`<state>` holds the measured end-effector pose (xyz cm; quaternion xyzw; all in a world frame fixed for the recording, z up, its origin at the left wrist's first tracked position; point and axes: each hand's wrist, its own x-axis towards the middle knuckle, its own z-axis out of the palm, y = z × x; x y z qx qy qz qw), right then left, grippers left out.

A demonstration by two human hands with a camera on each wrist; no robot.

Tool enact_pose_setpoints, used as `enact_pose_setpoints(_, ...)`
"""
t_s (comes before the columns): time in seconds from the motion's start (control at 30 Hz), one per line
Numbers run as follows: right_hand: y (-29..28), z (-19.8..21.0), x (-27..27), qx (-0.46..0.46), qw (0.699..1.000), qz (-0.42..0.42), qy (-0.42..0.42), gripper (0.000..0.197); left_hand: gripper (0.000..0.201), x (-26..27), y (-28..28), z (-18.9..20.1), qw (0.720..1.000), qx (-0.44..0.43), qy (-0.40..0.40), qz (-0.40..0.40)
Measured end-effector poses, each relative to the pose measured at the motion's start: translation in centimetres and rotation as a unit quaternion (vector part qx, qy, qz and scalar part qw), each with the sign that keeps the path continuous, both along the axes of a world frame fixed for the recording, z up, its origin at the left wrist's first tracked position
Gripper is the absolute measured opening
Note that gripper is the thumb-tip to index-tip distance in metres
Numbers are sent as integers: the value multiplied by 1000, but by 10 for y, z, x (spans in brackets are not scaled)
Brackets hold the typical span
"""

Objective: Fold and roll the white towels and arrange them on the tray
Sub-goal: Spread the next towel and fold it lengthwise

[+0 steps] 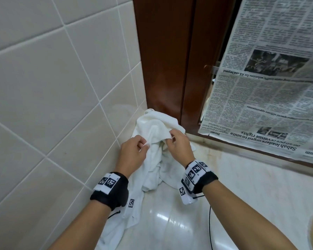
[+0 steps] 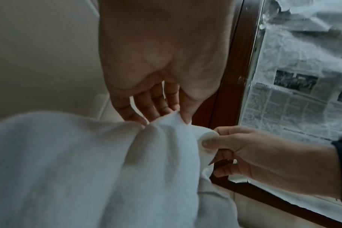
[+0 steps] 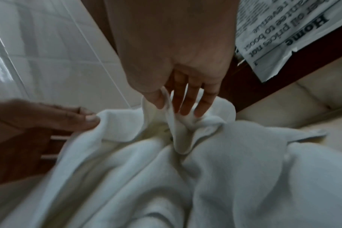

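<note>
Both hands are up in the corner where the tiled wall (image 1: pixel 43 87) meets the wooden frame (image 1: pixel 163 60) — left hand (image 1: pixel 132 154) and right hand (image 1: pixel 179 147) each have fingers pinched on an edge of the crumpled white towel (image 1: pixel 157 159), the rest drooping onto the glossy table (image 1: pixel 170 222).

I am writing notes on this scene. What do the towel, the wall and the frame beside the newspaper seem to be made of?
The towel looks like soft white terry cloth: it hangs in limp, matte folds where both hands pinch it. The wall seems glazed ceramic tile, glossy with pale grout lines. The frame looks like dark varnished wood, though a shiny laminate is possible.
</note>
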<state>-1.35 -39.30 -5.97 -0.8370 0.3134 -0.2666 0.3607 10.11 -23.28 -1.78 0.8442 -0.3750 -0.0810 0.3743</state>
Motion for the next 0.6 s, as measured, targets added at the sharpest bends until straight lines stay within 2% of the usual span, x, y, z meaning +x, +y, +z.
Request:
enact_pose_setpoints(0.1,5,18,-21,58,995,18,-79,7,10,-5,11,13,1000,-15,10,5)
enact_pose_setpoints(0.23,18,53,-62,75,986,11,-149,8,9,-18,21,29,999,-29,20,-28)
enact_pose_setpoints(0.27,21,61,-71,74,986,13,-151,7,15,-24,22,32,998,-34,17,-50)
enact_pose_setpoints(0.37,37,84,-97,61,988,33,-140,3,53,-45,23,44,989,-39,-6,-143)
enact_pose_setpoints(0.43,46,97,-113,52,990,40,-127,4,60,-60,21,53,981,-55,-16,-185)
enact_pose_setpoints(0.53,58,107,-135,36,991,44,-122,5,32,-80,19,58,974,-59,-58,-209)
enact_pose_setpoints(0.6,65,103,-147,47,990,47,-122,2,17,-90,22,59,973,-56,-55,-215)
